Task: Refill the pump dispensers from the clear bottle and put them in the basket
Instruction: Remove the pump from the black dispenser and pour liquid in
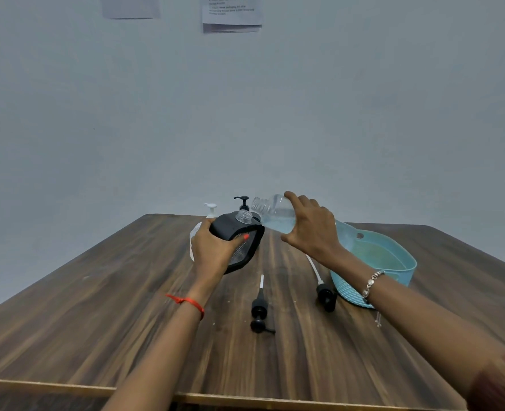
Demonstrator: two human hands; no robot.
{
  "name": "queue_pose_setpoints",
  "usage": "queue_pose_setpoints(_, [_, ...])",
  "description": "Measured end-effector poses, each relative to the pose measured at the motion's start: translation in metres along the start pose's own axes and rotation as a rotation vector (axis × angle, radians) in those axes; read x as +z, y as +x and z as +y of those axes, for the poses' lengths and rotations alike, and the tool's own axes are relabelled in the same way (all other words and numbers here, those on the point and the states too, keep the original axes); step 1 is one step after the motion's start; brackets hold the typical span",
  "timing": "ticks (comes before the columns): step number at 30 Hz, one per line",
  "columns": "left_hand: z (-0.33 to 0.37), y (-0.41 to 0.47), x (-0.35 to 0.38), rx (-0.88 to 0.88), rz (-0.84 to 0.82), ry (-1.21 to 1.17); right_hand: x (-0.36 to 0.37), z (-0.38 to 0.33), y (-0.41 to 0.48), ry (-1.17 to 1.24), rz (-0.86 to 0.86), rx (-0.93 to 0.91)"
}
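Observation:
My left hand (212,247) grips a black-sleeved dispenser bottle (239,232) whose clear neck is uncapped and tilted toward the right. My right hand (313,229) holds the clear bottle (275,213) tipped on its side, open mouth pointing left just above the dispenser's neck, with pale liquid in its lower part. Two black pump heads with white tubes lie loose on the table, one (259,307) in the middle and one (325,292) beside the basket. The light blue basket (399,262) stands at the right.
Behind the held dispenser stand a black pump dispenser (243,203) and a white pump dispenser (211,210). A pale bottle (192,241) is partly hidden behind my left hand. The wooden table (97,307) ends at a wall with papers (232,13).

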State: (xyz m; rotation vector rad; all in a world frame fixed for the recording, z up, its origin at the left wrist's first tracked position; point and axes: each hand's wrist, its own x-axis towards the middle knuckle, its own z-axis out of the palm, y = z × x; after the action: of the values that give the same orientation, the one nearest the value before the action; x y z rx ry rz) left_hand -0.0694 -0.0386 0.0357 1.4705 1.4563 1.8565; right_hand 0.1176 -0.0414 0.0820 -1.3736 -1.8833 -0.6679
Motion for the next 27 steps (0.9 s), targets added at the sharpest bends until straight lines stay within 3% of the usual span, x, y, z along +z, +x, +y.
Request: queue_pose_setpoints(27, [0.01, -0.0087, 0.0021, 0.05, 0.011, 0.031, -0.0017, 0.0033, -0.0011, -0.103, 0.003, -0.067])
